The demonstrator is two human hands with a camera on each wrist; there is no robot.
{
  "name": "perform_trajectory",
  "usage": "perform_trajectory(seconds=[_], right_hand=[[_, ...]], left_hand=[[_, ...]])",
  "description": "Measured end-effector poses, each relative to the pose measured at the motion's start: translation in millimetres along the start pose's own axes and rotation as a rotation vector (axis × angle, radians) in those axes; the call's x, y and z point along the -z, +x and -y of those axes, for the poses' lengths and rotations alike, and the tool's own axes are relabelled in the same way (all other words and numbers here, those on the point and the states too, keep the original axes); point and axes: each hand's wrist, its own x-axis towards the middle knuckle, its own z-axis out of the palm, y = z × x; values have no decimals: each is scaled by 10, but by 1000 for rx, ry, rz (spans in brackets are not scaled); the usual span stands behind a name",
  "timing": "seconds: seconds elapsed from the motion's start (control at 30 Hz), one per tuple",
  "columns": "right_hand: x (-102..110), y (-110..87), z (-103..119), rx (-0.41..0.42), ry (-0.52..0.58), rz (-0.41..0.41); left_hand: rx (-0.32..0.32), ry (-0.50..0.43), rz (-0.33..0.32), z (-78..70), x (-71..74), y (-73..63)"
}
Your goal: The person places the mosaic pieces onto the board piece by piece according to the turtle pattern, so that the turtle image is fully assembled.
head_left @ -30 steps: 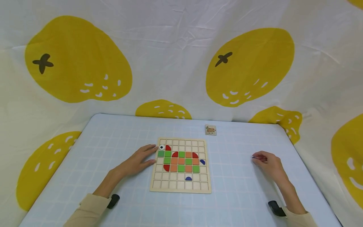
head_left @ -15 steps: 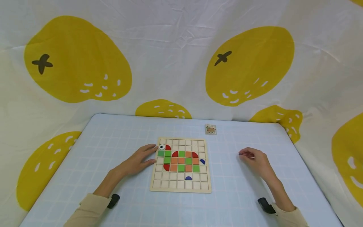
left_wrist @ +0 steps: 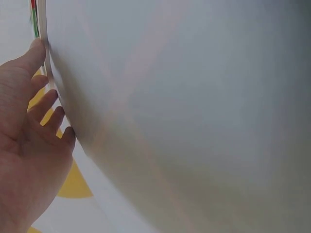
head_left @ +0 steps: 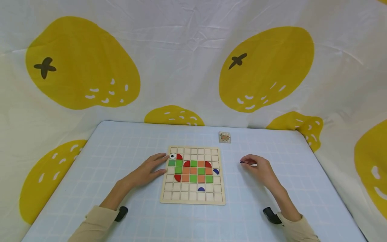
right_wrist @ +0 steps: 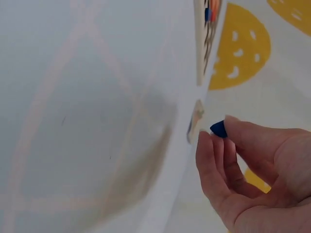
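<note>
A wooden grid board (head_left: 193, 203) lies on the table, part of its cells filled with green, orange and red pieces. One blue half-round piece (head_left: 201, 189) sits in a lower cell, and another blue piece (head_left: 216, 171) near the right edge. My left hand (head_left: 143, 172) rests at the board's left edge, fingers extended, thumb against the rim in the left wrist view. Right of the board, my right hand (head_left: 259, 169) is raised over the table. It pinches a small blue piece (right_wrist: 219, 129) between thumb and fingertips; the fingers partly cover its shape.
A small picture card (head_left: 225, 137) with a grid drawing lies behind the board, toward the table's far edge. A white round piece with a black dot (head_left: 172, 156) sits at the board's upper left. The fruit-patterned cloth (head_left: 181, 67) hangs behind the table (head_left: 136, 215).
My right hand has travelled left toward the board, carrying the small blue piece. My left hand has stayed at the board's edge, and the pieces on the board have not moved.
</note>
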Motion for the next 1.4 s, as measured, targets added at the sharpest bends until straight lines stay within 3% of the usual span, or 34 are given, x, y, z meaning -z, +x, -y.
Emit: perform_trajectory(seconds=[0.33,0.87,1.4], right_hand=[[-209,59,213,-23,61,24],[-567,135,557,37,149,124],[-881,133,850,191,220,282]], left_hand=[[-34,-10,-4,17,2,19],[-22,-16,1,-9,12,24],[-15,-11,-1,-6,11,15]])
